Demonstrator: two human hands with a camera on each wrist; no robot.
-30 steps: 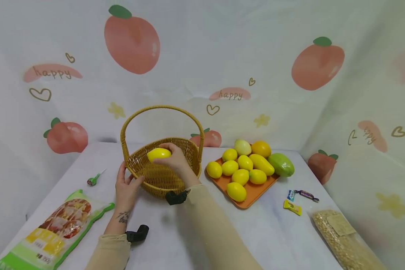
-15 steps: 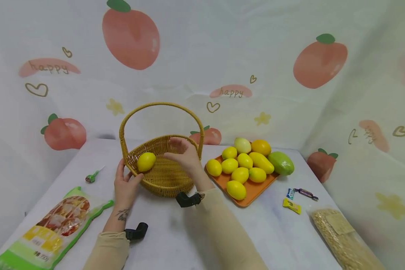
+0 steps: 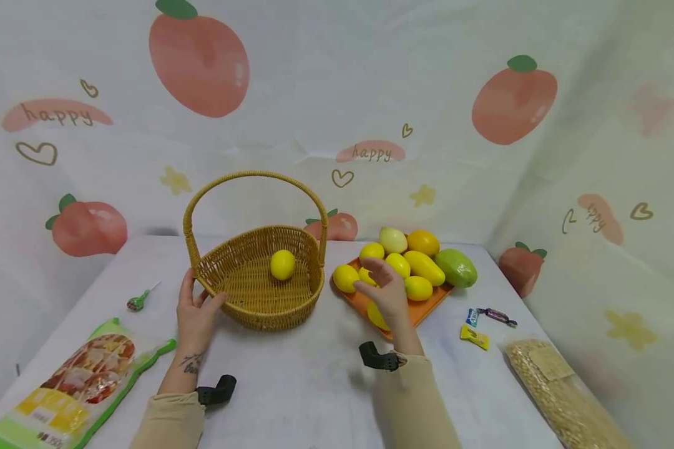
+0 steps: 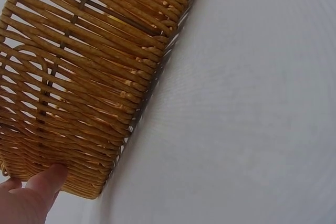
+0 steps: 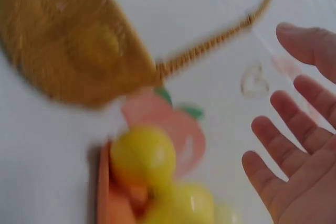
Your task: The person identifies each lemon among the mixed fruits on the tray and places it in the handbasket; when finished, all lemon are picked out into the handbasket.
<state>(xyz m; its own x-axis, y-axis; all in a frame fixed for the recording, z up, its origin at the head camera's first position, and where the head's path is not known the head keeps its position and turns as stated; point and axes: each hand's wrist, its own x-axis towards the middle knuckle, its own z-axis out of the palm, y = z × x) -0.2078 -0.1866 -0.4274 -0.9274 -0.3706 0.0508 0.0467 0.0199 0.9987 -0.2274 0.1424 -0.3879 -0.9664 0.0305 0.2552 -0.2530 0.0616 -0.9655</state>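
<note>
A wicker basket (image 3: 266,318) with a tall hoop handle stands left of centre on the table. Inside it lies one lemon (image 3: 283,265), towards the right side. My left hand (image 3: 198,315) rests against the basket's left end from outside, fingers along the side and thumb at the front. In the left wrist view its thumb (image 4: 50,177) presses the woven wall. Over the orange tray (image 3: 359,304) my right hand (image 3: 392,299) is spread and holds nothing, partly hiding the lemons (image 3: 346,278) there. The right wrist view shows its fingers (image 5: 283,153) apart from the fruit.
Also on the tray are a mango (image 3: 425,267), an orange (image 3: 423,242) and a green papaya (image 3: 457,268) at its edge. Wrapped candies (image 3: 474,337) and a bag of grains (image 3: 556,386) lie right; a lollipop (image 3: 137,303) and a green food bag (image 3: 84,380) lie left.
My right hand has let go of the lemon in the basket and moved right, over the tray. The lemon has rolled from the basket's left side to its right. The left hand stays at the basket.
</note>
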